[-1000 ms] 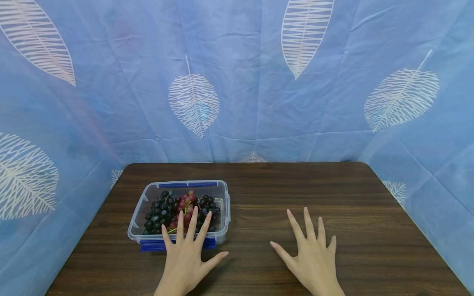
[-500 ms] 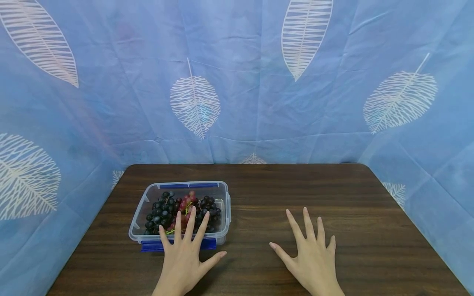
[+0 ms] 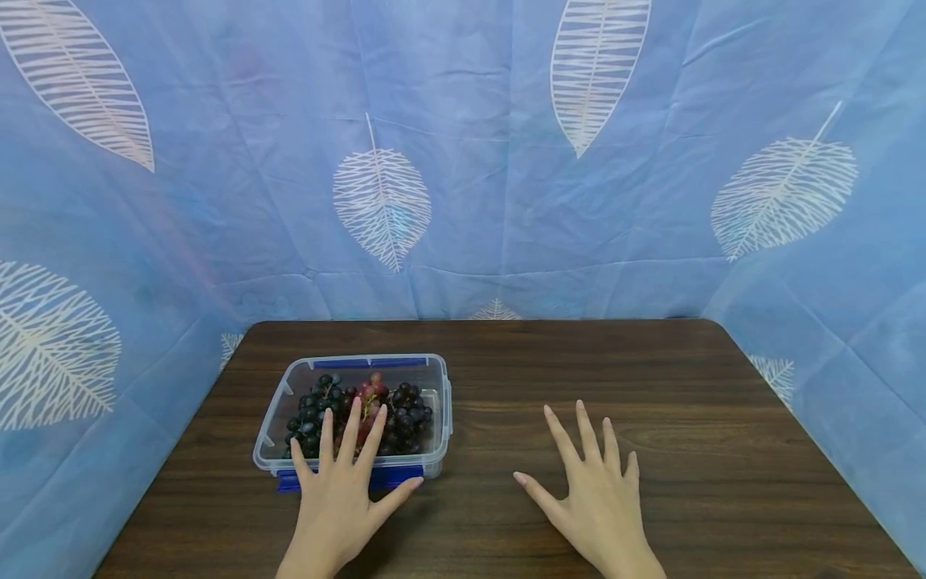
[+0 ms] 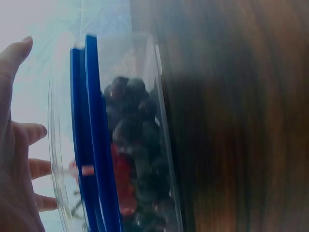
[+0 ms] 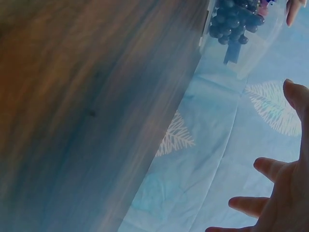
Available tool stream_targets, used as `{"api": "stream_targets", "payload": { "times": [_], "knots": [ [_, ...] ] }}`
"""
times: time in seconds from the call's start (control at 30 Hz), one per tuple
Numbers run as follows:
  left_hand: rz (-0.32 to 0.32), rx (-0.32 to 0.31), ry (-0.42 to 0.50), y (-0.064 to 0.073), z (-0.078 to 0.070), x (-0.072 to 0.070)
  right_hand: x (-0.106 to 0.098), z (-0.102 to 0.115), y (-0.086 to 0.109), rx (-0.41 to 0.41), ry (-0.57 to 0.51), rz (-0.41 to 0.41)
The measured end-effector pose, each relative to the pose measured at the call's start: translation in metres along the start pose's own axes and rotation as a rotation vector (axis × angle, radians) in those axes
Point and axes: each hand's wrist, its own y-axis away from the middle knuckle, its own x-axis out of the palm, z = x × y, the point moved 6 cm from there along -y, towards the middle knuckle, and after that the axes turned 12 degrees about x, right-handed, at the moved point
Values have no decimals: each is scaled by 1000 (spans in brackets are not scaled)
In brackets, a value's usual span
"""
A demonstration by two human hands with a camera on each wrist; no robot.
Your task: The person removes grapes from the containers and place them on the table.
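Note:
A clear plastic food container (image 3: 268,418) with blue clips stands on the left half of the table. Inside lie dark grapes (image 3: 311,406) on the left, red grapes (image 3: 372,388) in the middle and more dark grapes on the right. My left hand (image 3: 334,503) is spread over the container's front edge, fingers straight, holding nothing; it overlaps some of the fruit in the head view. In the left wrist view, the blue clip (image 4: 99,145) shows close beside the fingers. My right hand (image 3: 596,503) hovers over the table to the right, fingers spread, with nothing in it.
The dark wood-grain table (image 3: 723,450) has rounded far corners. A blue cloth (image 3: 463,201) with white leaf prints hangs behind it and along both sides.
Both hands have shifted slightly to the left, fingers still spread. The container and the grapes have stayed in place on the table.

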Motion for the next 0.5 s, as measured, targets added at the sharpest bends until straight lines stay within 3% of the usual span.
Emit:
{"api": "stream_targets", "payload": {
  "times": [0.5],
  "knots": [
    [20, -69, -21, -1, 43, -15, 3, 32, -11, -99, -19, 3]
  ]
}}
